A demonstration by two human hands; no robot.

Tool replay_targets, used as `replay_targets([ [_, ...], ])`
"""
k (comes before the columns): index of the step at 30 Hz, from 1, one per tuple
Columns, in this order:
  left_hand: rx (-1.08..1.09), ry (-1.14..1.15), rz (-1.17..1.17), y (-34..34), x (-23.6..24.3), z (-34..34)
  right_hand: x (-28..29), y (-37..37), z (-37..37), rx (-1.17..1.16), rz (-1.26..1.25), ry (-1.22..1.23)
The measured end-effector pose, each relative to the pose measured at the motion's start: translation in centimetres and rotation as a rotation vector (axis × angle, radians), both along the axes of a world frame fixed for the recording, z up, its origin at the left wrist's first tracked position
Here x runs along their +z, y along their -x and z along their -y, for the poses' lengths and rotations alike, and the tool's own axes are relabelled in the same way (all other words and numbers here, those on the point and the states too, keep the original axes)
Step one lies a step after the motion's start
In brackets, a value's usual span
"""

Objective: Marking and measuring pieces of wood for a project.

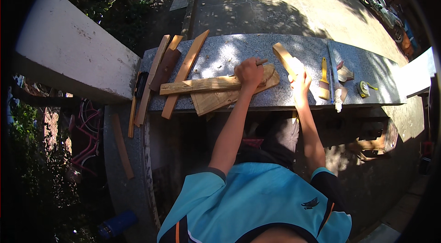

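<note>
My left hand [249,74] is closed on a short, narrow tool [262,62], perhaps wooden-handled, its working end unclear. The fist rests over a long pale wood strip [183,85], which lies across a wider wooden board [213,102] on the granite slab [376,73]. My right hand [299,80] grips a thick light wooden block [282,53], raised at a slant to the right of the boards. A yellow-handled paintbrush [324,80] lies just right of that hand. Several wood strips [195,53] and a dark brown piece [165,67] lie at the left.
A metal straight bar [332,73], a white tube [339,100] and a tape measure [364,89] lie at the right. A white pillar [73,40] borders the left. A pink bicycle [85,137], a blue cylinder [117,222] and a parked motorbike [381,11] stand around.
</note>
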State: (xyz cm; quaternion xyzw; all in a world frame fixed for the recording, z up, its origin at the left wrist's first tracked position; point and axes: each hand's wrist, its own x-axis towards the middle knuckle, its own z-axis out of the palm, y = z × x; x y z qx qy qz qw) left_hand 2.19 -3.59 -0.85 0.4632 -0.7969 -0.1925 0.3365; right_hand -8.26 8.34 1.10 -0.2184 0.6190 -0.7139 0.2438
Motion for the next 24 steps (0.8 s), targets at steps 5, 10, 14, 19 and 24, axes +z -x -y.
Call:
replay_targets([
  [5,-0.008,-0.031,0.036,0.9,1.6,0.0,0.5,-0.5,-0.4,0.150,-0.148,0.017],
  [10,-0.002,0.000,0.022,2.0,-0.4,0.1,-2.0,0.2,1.4,-0.352,0.051,0.303],
  [14,0.057,-0.041,0.117,-0.4,0.1,0.3,-0.5,-2.0,1.6,-0.073,-0.024,0.207],
  [19,0.034,-0.009,0.090,0.3,0.3,-0.1,-1.0,-1.8,0.9,0.086,-0.822,0.097],
  [24,0.064,0.032,0.007,1.2,0.9,-0.1,-0.1,-0.6,0.6,-0.613,-0.116,0.258],
])
